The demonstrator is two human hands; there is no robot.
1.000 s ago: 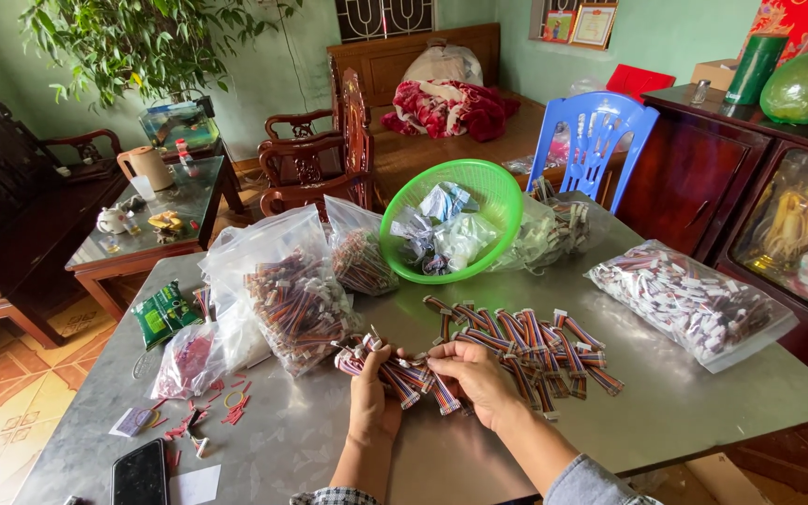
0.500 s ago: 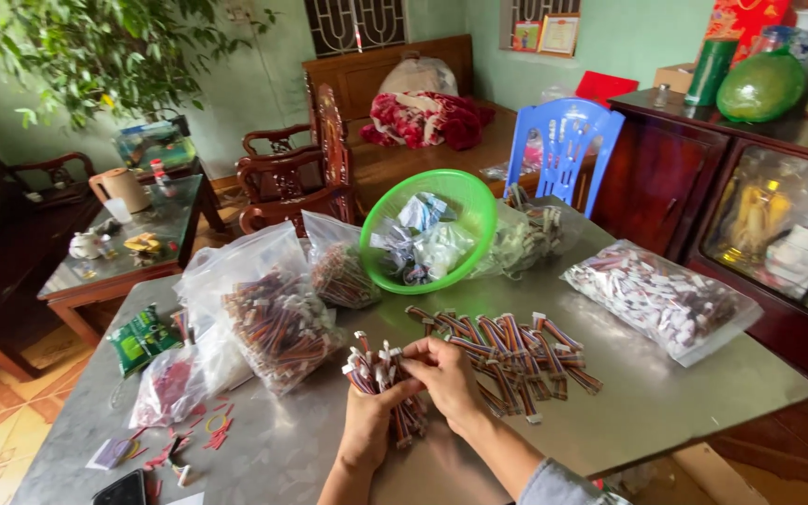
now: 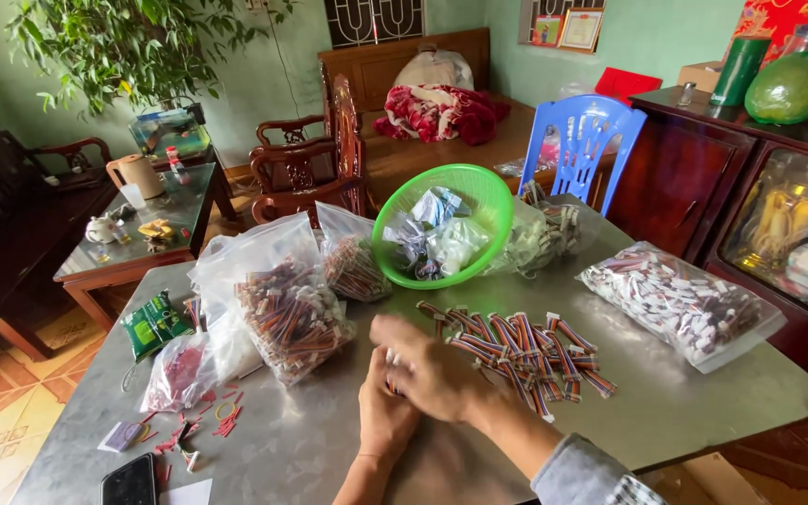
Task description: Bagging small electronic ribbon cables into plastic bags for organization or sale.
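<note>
Striped cable bundles (image 3: 526, 351) lie in a loose heap on the grey metal table (image 3: 703, 411), just right of both hands. The right hand (image 3: 427, 369) lies blurred across the left hand (image 3: 383, 411), and the two seem closed together on a small bunch of cables at the near edge of the heap (the fingers overlap, so I cannot tell the grip exactly). By the look of it, the step in hand is gathering cables into a bunch; the next move calls for squaring the ends evenly. A clear bag of cables (image 3: 287, 309) stands left of the hands, a flat clear bag of white-ended pieces (image 3: 680, 304) lies far right, and a green basket (image 3: 441, 224) of clear packets sits behind.
</note>
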